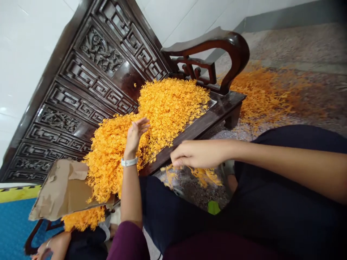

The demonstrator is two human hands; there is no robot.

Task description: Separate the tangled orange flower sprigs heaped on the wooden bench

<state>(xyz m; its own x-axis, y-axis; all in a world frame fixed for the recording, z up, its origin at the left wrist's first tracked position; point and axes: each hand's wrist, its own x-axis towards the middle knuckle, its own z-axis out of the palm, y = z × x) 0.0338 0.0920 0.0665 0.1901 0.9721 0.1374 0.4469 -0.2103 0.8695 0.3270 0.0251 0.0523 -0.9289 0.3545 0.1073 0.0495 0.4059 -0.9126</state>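
Note:
My left hand [137, 133], with a white watch band [129, 161] at its wrist, is raised over the heap, fingers stretched out and apart, holding nothing. Behind it, a large heap of small curly orange pieces [173, 108] covers the seat of a dark carved wooden bench [200, 124]. A second mound of orange pieces [108, 155] adjoins it on the left. My right hand [193, 154] hovers by the bench's front edge, above my lap, with fingers curled in. Whatever it holds is hidden. Just below it in the picture are blurred orange strands [206, 177].
A torn cardboard piece [61, 187] lies left of the mounds. Past it, another person's hand [55, 245] shows at the lower left. Longer orange strands [265, 92] are spread on the floor beyond the curved armrest [235, 47]. Something green [213, 207] is on the floor.

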